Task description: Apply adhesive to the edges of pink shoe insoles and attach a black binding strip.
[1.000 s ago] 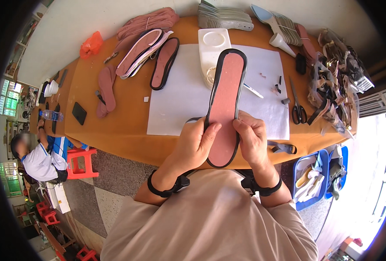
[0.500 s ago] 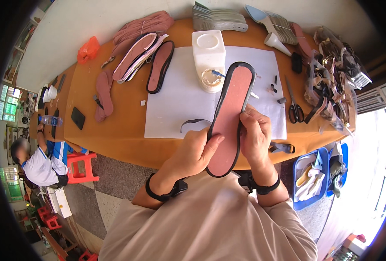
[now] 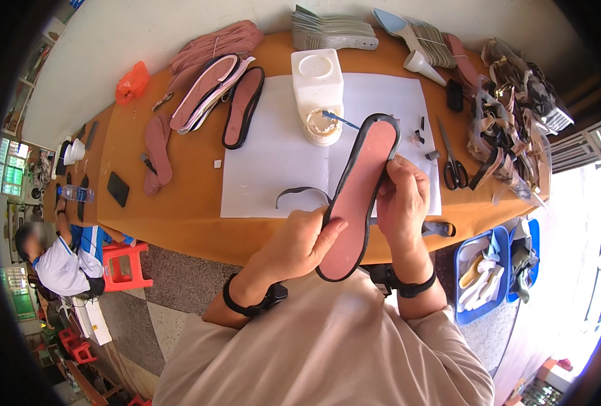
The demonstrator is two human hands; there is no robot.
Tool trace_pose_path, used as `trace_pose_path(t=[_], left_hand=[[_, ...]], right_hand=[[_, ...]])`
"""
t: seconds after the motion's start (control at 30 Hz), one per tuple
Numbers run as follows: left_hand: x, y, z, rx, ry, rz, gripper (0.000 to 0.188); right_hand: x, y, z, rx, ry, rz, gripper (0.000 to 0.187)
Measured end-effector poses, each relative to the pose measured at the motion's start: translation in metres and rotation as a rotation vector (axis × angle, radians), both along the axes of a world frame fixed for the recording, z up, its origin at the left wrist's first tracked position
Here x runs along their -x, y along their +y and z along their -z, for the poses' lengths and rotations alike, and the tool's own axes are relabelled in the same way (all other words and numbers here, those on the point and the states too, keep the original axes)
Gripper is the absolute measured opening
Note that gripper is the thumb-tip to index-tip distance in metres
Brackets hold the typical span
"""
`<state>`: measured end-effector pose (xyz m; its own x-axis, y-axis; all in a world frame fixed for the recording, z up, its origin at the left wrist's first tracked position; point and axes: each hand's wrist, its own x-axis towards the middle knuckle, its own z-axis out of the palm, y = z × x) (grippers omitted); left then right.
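A pink insole (image 3: 357, 203) with a black edging strip around its rim is held up at a slant over the table's near edge. My left hand (image 3: 299, 242) grips its lower left side, the thumb lying on the pink face. My right hand (image 3: 406, 194) pinches the black edging on the right side, below the top end; its fingertips are partly hidden. From behind the insole, near my left hand, a loose black strip (image 3: 299, 191) curves out over the white paper sheet (image 3: 266, 166). Beyond stands an open glue pot (image 3: 323, 135) with a blue brush (image 3: 341, 120) in it.
A white plastic bottle (image 3: 316, 81) stands beside the pot. Another black-edged insole (image 3: 243, 108) and stacked pink pieces (image 3: 216, 47) lie left. Scissors (image 3: 455, 166) and bagged straps (image 3: 503, 128) are right. Blue baskets (image 3: 480, 274) stand below. A person (image 3: 63, 257) sits far left.
The insole has come down a little toward me. My right hand now grips the edging closer to its top end. More of the blue brush handle shows.
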<state>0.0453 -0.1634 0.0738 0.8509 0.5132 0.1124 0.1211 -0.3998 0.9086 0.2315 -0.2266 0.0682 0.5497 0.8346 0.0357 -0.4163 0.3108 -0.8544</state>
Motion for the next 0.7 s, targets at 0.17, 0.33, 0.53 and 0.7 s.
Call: trace_pose_path(t=[0.17,0.33,0.53,0.7], left_hand=[[0.000,0.000,0.006,0.041,-0.021,-0.042,0.020],[-0.002,0.005,0.009,0.003,-0.076,-0.118,0.019],[0.002,0.006,0.006,0.030,-0.064,-0.056,0.017],[0.005,0.002,0.005,0.052,0.004,0.031,0.018]], right_hand=[[-0.005,-0.001,-0.001,-0.004,0.040,-0.073,0.025],[0.013,-0.007,0.003,0.223,-0.253,-0.111,0.030],[0.012,-0.004,0.000,0.169,-0.270,-0.018,0.029],[0.000,0.001,-0.004,0.069,-0.178,0.077,0.029]])
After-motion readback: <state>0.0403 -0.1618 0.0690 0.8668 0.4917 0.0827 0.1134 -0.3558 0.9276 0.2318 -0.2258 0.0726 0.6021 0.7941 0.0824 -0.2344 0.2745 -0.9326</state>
